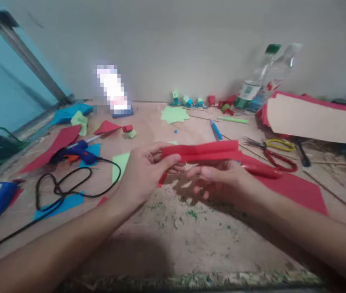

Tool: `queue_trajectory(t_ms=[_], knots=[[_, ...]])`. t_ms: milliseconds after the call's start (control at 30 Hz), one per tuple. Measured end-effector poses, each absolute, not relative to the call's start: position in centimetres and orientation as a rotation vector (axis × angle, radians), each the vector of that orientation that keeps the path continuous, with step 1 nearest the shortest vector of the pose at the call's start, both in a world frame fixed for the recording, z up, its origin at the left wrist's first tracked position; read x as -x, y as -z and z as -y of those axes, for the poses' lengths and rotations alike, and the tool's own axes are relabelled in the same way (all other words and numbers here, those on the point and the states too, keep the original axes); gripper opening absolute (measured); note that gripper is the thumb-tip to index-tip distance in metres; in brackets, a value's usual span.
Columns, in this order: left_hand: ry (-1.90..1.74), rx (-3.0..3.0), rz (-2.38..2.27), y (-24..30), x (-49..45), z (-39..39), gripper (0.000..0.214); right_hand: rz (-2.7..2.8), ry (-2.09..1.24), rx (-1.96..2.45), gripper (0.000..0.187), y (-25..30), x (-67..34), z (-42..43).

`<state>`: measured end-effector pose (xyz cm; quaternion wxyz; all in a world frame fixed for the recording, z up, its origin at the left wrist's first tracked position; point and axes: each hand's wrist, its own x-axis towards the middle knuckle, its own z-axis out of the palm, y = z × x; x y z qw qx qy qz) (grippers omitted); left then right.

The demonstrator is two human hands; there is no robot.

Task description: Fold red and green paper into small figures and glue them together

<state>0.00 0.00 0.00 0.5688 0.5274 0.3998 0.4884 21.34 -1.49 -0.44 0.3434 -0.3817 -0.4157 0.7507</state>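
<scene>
My left hand [153, 167] is closed on one end of a folded red paper strip [206, 150], its thumb pressed on the near side. The strip extends to the right above the tabletop, with a crease along its length. Just under the strip, my right hand [218, 177] has its fingers curled around a tool with a glossy red handle [262, 169]. That handle sticks out to the right behind the hand. A thin pale tip shows by the fingertips, but the tool's kind is unclear. Flat red paper [297, 191] lies beneath the handle.
Scissors [278, 152] lie to the right near a blue pen [216, 130]. A glue gun [83, 154] and its looped black cord rest at left. Bottles [249, 89], stacked paper [316, 118], small paper cubes [188, 100] and a lit phone [113, 87] stand toward the back.
</scene>
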Motion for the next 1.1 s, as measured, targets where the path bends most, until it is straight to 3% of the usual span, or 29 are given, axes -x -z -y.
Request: queue_trajectory(t_ms=[367,800,1100], knots=[[-1.017,-1.389,-1.011,0.5,-0.5,1.2,0.033,0.752,-1.825,0.979,0.018,0.9,-19.1,3.6],[-0.958,-1.283,-1.034,0.8,-0.2,0.5,0.047,0.722,-1.75,1.017,0.029,0.8,-19.8,3.0],[-0.995,-1.19,-1.059,0.3,0.3,0.0,0.045,0.779,-1.509,1.141,0.037,0.4,-20.9,1.9]])
